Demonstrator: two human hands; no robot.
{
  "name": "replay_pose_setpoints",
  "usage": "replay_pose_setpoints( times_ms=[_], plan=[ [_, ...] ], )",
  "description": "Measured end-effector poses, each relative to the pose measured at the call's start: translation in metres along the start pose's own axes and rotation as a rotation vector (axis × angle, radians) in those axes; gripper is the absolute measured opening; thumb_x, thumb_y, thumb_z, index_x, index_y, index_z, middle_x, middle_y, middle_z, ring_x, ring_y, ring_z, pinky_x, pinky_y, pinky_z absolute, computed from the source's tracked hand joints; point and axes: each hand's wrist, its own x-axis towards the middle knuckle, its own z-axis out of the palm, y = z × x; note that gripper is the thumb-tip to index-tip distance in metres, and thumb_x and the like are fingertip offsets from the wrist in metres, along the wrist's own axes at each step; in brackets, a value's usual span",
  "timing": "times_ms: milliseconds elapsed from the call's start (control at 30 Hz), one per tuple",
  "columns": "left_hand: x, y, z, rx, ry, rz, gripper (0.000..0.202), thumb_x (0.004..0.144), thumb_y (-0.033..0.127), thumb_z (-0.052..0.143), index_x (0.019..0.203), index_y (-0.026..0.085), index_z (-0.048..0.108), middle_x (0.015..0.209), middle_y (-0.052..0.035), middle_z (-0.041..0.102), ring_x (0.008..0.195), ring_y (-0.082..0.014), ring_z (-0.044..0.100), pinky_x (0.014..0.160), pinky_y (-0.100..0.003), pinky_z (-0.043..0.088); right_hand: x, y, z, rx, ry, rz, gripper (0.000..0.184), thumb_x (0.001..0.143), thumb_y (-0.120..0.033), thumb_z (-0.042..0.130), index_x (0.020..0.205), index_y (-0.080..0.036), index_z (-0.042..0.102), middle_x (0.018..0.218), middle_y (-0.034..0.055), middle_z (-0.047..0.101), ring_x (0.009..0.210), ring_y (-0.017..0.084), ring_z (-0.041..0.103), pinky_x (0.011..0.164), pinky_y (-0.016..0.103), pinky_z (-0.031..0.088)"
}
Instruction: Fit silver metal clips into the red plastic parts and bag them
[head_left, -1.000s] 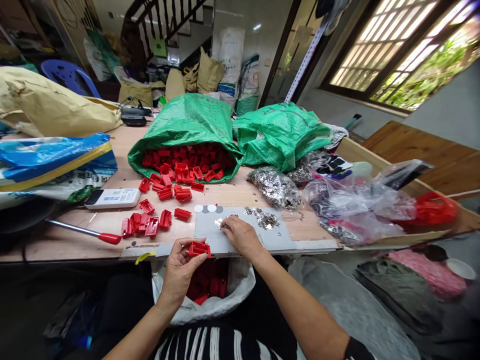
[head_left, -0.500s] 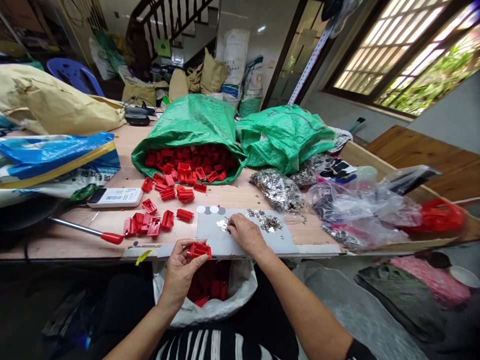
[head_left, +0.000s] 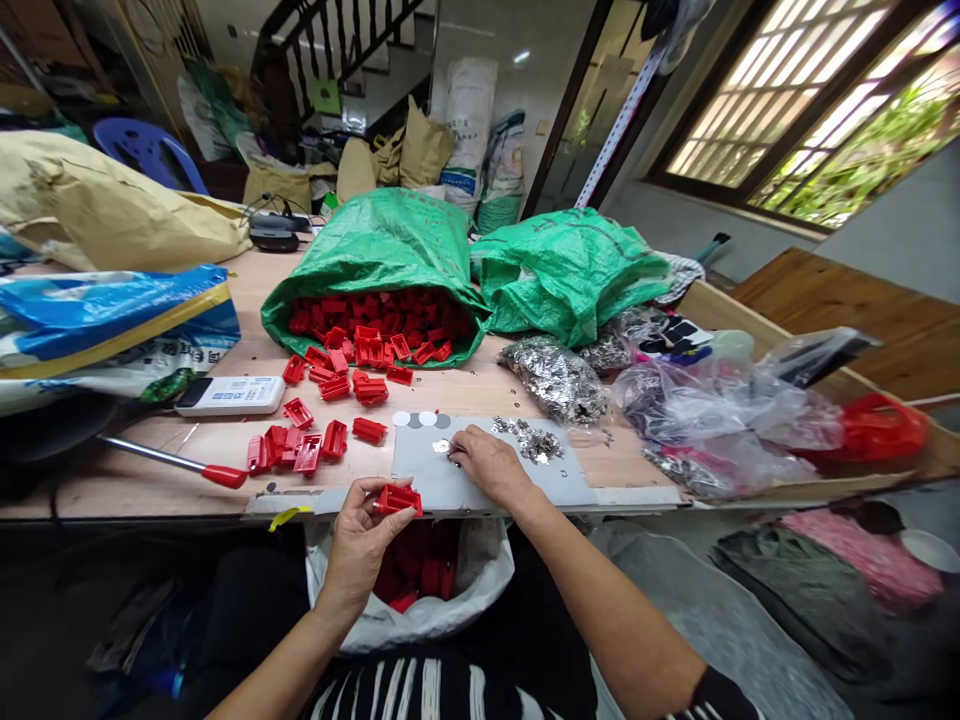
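Observation:
My left hand (head_left: 360,545) is closed on a small red plastic part (head_left: 398,498), held just in front of the table edge. My right hand (head_left: 491,465) rests on a grey sheet (head_left: 480,480), fingers pinched together at a few small shiny metal pieces (head_left: 442,446). A bigger heap of the metal pieces (head_left: 534,440) lies just to the right of that hand. Loose red parts (head_left: 300,448) are scattered to the left on the wooden table (head_left: 225,440). A white bag (head_left: 420,590) with red parts hangs below the table edge between my arms.
An open green sack (head_left: 382,270) spills red parts at the back, with a second green sack (head_left: 570,265) beside it. Clear bags of metal pieces (head_left: 555,375) lie on the right. A white remote-like device (head_left: 229,395) and a red-handled tool (head_left: 180,463) lie on the left.
My right hand has shifted slightly up and left across the grey sheet toward the small metal pieces. The left hand still holds the red part in the same place.

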Motion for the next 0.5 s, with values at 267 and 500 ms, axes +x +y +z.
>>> replay_pose_setpoints(
  times_ms=[267,500],
  plan=[
    [-0.0019,0.0021,0.004,0.021,0.001,-0.001,0.04,0.064,0.024,0.08,0.094,0.018,0.054,0.101,-0.0059,0.074,0.084,-0.0168,0.07,0.081,-0.03,0.053,-0.0039,0.0054,-0.0021,0.029,0.024,-0.011,0.014,0.092,-0.025,0.05,0.099,-0.024,0.062,0.101,0.0022,0.061,0.091,0.016,0.059,0.073,0.024,0.039],
    [-0.0021,0.0048,0.0043,0.003,-0.001,-0.001,0.04,0.063,0.024,0.081,0.092,0.019,0.054,0.101,-0.0059,0.074,0.083,-0.0174,0.07,0.081,-0.031,0.053,0.0008,0.0008,-0.0018,0.128,0.017,-0.015,0.008,0.086,-0.022,0.056,0.092,-0.022,0.062,0.097,0.0022,0.062,0.087,0.016,0.058,0.071,0.024,0.037]
  ],
)
